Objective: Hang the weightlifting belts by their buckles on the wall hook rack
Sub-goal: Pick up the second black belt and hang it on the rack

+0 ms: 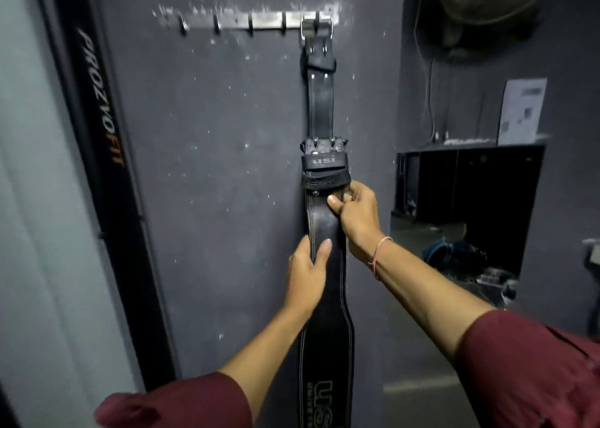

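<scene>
A metal hook rack [259,21] is fixed high on the dark wall. One black leather belt [320,103] hangs from the rack's right end by its buckle [316,28]. In front of it and lower down I hold a second black belt [324,226] with white stitching, its buckle end [323,150] pointing up, well below the hooks. My left hand [308,271] grips this belt's left edge, thumb across the front. My right hand [355,210] pinches its right edge higher up, just under the belt loop.
Several hooks to the left of the hanging belt are bare. A black door frame [100,135] with lettering runs down the left. To the right is a wall corner, a dark opening [470,200] with gear on the floor, and a paper notice [522,111].
</scene>
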A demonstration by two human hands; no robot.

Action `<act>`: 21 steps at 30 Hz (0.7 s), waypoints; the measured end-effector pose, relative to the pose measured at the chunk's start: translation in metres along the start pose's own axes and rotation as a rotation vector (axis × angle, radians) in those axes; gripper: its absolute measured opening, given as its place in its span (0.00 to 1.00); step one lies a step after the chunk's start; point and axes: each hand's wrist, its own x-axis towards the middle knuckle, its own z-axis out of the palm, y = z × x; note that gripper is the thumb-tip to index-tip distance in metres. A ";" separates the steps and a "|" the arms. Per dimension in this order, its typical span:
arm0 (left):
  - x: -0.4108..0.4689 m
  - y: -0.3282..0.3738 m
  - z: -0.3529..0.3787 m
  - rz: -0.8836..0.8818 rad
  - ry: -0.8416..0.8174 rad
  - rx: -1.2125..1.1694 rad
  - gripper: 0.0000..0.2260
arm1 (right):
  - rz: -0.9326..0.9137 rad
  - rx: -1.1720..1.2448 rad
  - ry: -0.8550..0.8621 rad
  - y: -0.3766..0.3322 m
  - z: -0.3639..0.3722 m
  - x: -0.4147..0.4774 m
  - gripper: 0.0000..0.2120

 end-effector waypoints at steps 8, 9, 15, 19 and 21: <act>0.029 0.078 0.006 0.101 0.139 -0.056 0.15 | 0.088 0.186 -0.270 -0.059 -0.023 0.005 0.07; 0.034 0.090 0.005 0.134 0.156 -0.073 0.11 | 0.090 0.201 -0.305 -0.062 -0.025 0.001 0.08; 0.070 0.134 -0.007 0.239 0.280 -0.100 0.07 | 0.029 0.165 -0.532 -0.035 -0.029 -0.027 0.15; 0.077 0.158 -0.016 0.297 0.254 -0.079 0.05 | -0.035 0.167 -0.449 -0.029 -0.021 -0.025 0.08; 0.082 0.163 -0.021 0.312 0.263 -0.080 0.06 | -0.025 0.203 -0.517 -0.033 -0.023 -0.025 0.08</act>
